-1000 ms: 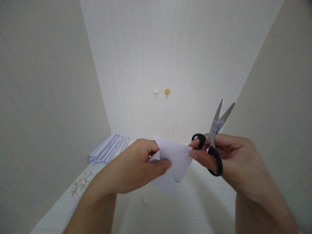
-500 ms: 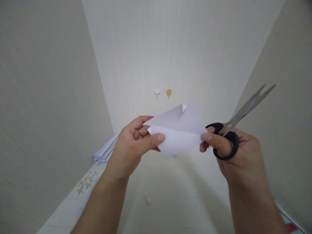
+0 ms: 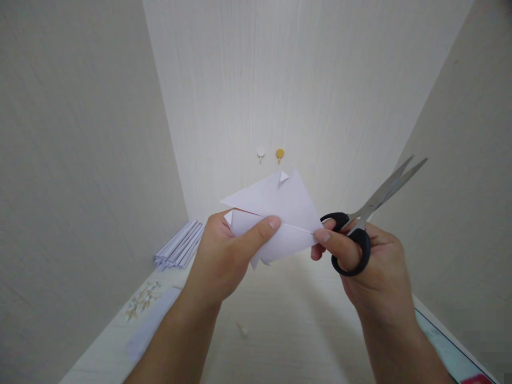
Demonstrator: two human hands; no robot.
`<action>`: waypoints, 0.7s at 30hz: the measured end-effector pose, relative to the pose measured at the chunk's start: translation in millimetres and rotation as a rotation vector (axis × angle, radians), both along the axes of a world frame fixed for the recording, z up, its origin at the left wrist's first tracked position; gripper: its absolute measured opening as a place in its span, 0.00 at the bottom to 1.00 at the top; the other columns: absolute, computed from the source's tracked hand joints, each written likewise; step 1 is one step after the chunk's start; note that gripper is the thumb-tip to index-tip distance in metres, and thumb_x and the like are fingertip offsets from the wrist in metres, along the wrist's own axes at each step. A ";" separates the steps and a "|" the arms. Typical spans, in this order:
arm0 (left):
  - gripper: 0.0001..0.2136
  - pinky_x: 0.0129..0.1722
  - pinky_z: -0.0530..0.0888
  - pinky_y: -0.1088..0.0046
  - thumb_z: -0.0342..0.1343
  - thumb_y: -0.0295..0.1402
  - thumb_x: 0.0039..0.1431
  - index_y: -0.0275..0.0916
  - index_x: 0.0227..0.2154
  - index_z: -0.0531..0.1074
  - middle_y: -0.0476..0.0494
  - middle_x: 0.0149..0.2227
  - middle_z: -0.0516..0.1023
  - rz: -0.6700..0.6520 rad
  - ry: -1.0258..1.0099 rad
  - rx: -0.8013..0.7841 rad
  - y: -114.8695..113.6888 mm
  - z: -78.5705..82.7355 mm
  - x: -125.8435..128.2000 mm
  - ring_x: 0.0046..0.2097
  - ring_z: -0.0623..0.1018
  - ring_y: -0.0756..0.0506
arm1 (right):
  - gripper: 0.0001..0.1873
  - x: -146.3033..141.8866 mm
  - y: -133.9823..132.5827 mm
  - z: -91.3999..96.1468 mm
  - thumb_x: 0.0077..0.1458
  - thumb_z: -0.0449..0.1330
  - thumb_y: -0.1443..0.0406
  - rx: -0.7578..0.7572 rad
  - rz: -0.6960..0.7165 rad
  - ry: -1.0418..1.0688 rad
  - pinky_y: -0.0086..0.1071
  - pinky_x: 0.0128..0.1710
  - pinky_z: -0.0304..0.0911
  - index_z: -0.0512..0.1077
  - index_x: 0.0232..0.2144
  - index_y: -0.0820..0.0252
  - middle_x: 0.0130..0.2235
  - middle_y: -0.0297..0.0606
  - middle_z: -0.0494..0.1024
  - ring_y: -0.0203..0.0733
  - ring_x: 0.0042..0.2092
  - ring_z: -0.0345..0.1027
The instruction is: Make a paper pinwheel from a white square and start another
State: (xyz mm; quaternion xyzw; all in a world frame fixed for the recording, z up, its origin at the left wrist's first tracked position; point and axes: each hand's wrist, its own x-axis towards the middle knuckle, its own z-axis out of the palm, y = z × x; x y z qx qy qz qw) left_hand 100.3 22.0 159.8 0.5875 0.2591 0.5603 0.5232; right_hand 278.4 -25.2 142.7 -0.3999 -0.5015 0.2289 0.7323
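Note:
A folded sheet of white paper (image 3: 276,200) is held up between both hands, with a crease running across it and small turned-over flaps at its edges. My left hand (image 3: 230,248) grips its left part, thumb on top and fingers hidden beneath. At the right corner, the thumb and fingers of my right hand (image 3: 374,256) pinch the paper. Scissors (image 3: 376,205) with black handles hang on that same hand, the thumb through one loop. Their blades are slightly apart and point up and right, away from the paper.
At the left, a bundle of folded white paper strips (image 3: 180,245) lies by the wall. Nearer are a pile of small white-and-tan pieces (image 3: 144,300) and a flat white sheet (image 3: 154,322). One small piece (image 3: 241,329) lies mid-table. Two hooks (image 3: 280,153) are on the back wall.
The paper and my right hand with the scissors have shifted left. My left thumb has slid further in over the paper, and the left fingers are now hidden behind it.

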 end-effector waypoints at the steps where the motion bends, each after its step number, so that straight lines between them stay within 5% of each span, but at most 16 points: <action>1: 0.13 0.26 0.72 0.75 0.70 0.40 0.50 0.35 0.33 0.80 0.46 0.27 0.80 0.023 0.003 -0.004 -1.1 1.0 0.2 0.27 0.76 0.47 | 0.10 1.0 -1.0 0.8 0.47 0.74 0.62 -0.020 0.004 -0.024 0.30 0.23 0.61 0.77 0.24 0.58 0.24 0.33 0.77 0.37 0.25 0.68; 7: 0.13 0.29 0.77 0.71 0.70 0.38 0.47 0.35 0.33 0.80 0.42 0.32 0.83 0.152 -0.122 -0.013 -1.0 7.0 -3.3 0.31 0.80 0.43 | 0.12 16.2 -12.5 15.1 0.48 0.72 0.58 -0.209 0.085 -0.380 0.26 0.23 0.59 0.77 0.23 0.58 0.24 0.32 0.74 0.34 0.25 0.64; 12: 0.14 0.32 0.80 0.71 0.68 0.34 0.50 0.35 0.40 0.80 0.42 0.37 0.85 0.129 -0.261 0.050 0.3 13.7 -13.3 0.36 0.83 0.41 | 0.13 30.0 -26.0 28.3 0.44 0.73 0.57 -0.416 0.156 -0.702 0.25 0.21 0.54 0.77 0.24 0.58 0.21 0.30 0.69 0.33 0.24 0.59; 21: 0.21 0.38 0.82 0.69 0.68 0.33 0.51 0.37 0.50 0.78 0.43 0.41 0.85 0.113 -0.283 0.075 -2.2 16.4 -15.1 0.43 0.84 0.38 | 0.21 32.7 -29.6 22.3 0.49 0.69 0.48 -0.446 0.134 -0.877 0.28 0.21 0.54 0.75 0.20 0.57 0.21 0.32 0.69 0.35 0.24 0.59</action>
